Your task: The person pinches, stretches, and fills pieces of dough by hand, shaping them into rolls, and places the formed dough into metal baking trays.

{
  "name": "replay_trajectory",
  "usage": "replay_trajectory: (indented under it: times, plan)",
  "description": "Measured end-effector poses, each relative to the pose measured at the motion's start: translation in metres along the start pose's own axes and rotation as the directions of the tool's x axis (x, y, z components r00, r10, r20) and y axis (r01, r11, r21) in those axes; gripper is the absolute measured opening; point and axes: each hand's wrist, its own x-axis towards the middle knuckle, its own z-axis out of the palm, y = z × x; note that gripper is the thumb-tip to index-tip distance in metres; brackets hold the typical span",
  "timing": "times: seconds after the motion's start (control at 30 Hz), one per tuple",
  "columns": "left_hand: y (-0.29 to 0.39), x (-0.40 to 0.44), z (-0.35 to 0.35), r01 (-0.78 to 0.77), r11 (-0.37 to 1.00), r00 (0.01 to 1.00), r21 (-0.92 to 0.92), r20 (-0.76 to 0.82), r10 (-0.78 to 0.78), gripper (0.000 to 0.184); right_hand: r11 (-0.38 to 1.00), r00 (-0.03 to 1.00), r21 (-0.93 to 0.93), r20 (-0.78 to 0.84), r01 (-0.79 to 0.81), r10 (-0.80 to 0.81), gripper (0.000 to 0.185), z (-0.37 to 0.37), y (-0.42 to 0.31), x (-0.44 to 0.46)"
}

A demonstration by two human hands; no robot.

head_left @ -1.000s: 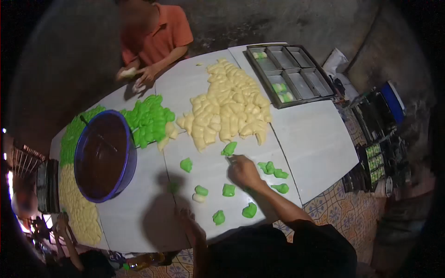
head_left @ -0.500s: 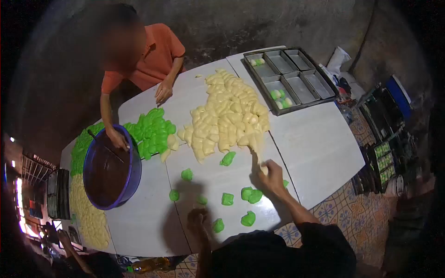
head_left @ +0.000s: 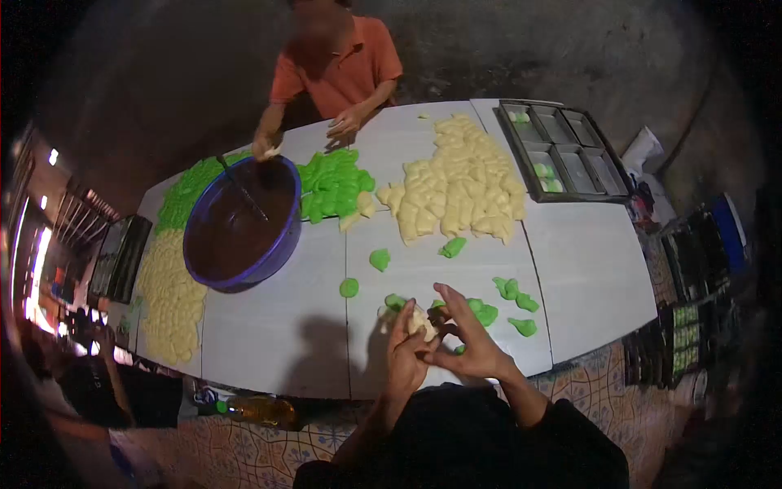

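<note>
Near the table's front edge, a small piece of cream dough [head_left: 422,324] sits between my two hands. My left hand [head_left: 406,359] has its fingers wrapped round it. My right hand [head_left: 475,338] is beside it with the fingers spread, index finger raised. Green dough pieces [head_left: 486,313] lie around my hands, some partly hidden by them. Further off are more green pieces, one [head_left: 380,259] to the left and one [head_left: 453,247] just below the large mass of cream dough [head_left: 460,183].
Left, a purple basin [head_left: 285,248] of brown filling stands by green dough [head_left: 334,183] and cream dough [head_left: 171,293]. A co-worker in an orange shirt [head_left: 338,77] is across the table. A divided metal tray [head_left: 533,155] lies back right. A bottle [head_left: 261,411] is below the front edge.
My right hand has come back from the large cream mass to my left hand, and cream dough is now between them. The view has shifted. The co-worker's hand has moved to the basin's far rim.
</note>
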Motion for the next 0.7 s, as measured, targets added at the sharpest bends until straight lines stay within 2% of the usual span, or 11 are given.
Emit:
replay_trajectory:
  times: [0.03, 0.07, 0.13, 0.23, 0.3, 0.33, 0.37, 0.47, 0.53, 0.6, 0.7]
  plan:
    - [0.001, 0.004, -0.011, 0.002, 0.978, 0.998, -0.209, 0.062, 0.011, 0.065, 1.000, 0.991, -0.020, -0.130, 0.017, -0.020, 0.088, 0.006, 0.003, 0.001]
    - [0.002, 0.006, -0.029, 0.044, 0.966, 0.985, -0.257, 0.174, 0.002, 0.067, 0.962, 0.973, -0.270, -0.203, 0.049, -0.107, 0.077, 0.009, 0.007, 0.006]
    - [0.008, 0.002, -0.049, 0.177, 0.898, 0.925, -0.404, 0.380, -0.012, 0.070, 0.996, 0.994, 0.087, -0.106, 0.014, -0.004, 0.062, 0.022, 0.017, 0.012]
    - [0.011, -0.002, -0.057, 0.163, 0.868, 0.903, -0.469, 0.425, 0.060, 0.070, 0.942, 0.988, -0.298, 0.053, 0.155, -0.146, 0.045, 0.044, 0.038, 0.021]
    - [0.013, -0.008, -0.055, -0.133, 0.980, 0.987, -0.150, 0.071, 0.145, 0.069, 0.995, 0.989, -0.002, -0.106, 0.099, -0.098, 0.037, 0.052, 0.035, 0.030]
    - [0.016, -0.014, -0.051, -0.227, 0.972, 0.967, 0.052, -0.102, 0.232, 0.069, 0.985, 0.983, 0.153, -0.174, 0.079, -0.052, 0.033, 0.054, 0.031, 0.034]
    - [0.026, -0.022, -0.044, -0.390, 0.784, 0.864, 0.483, -0.102, 0.493, 0.063, 0.993, 0.981, 0.112, -0.194, 0.021, 0.001, 0.036, 0.051, 0.018, 0.038]
    - [0.035, -0.028, -0.057, -0.405, 0.274, 0.743, 0.872, 0.139, 0.655, 0.054, 0.988, 0.988, 0.158, -0.150, 0.000, 0.024, 0.033, 0.057, 0.026, 0.047]
    - [0.031, -0.020, -0.052, -0.482, 0.307, 0.694, 0.821, 0.144, 0.706, 0.042, 0.991, 0.983, 0.132, -0.173, -0.036, 0.058, 0.028, 0.074, 0.026, 0.049]
    - [0.023, -0.012, -0.059, -0.450, 0.473, 0.703, 0.758, -0.025, 0.710, 0.036, 0.986, 0.981, 0.154, -0.172, -0.068, 0.094, 0.022, 0.088, 0.045, 0.051]
    - [0.011, -0.005, -0.080, -0.377, 0.731, 0.772, 0.569, -0.244, 0.587, 0.028, 0.996, 0.995, -0.084, -0.095, -0.032, 0.024, 0.023, 0.086, 0.077, 0.067]
